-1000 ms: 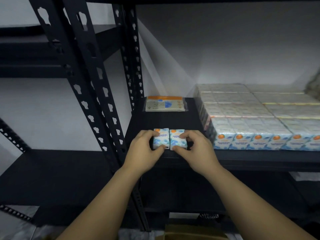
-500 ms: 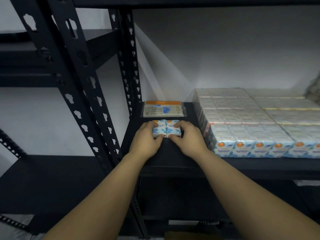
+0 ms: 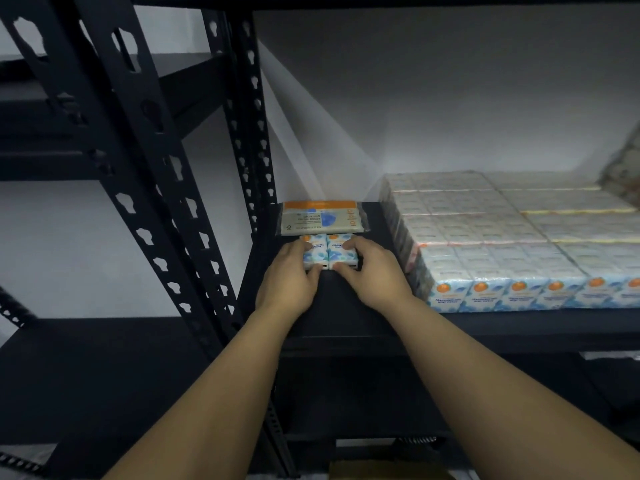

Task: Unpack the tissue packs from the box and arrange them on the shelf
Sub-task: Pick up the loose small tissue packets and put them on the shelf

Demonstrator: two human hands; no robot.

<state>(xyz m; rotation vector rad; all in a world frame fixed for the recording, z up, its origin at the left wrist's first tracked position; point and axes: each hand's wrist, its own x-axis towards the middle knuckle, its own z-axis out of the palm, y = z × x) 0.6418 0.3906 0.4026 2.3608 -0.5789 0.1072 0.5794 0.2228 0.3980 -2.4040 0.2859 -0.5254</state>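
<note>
Both hands have pushed the two packs (image 3: 327, 251) back along the shelf (image 3: 346, 306). Left hand (image 3: 287, 278) and right hand (image 3: 370, 271) each grip one, now touching the flat pack (image 3: 323, 218) behind. Placement appears nearly complete.

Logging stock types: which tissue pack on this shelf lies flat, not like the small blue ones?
The wide orange-topped pack at the back left corner, flat with its label up, directly behind the two small packs the hands hold.
</note>
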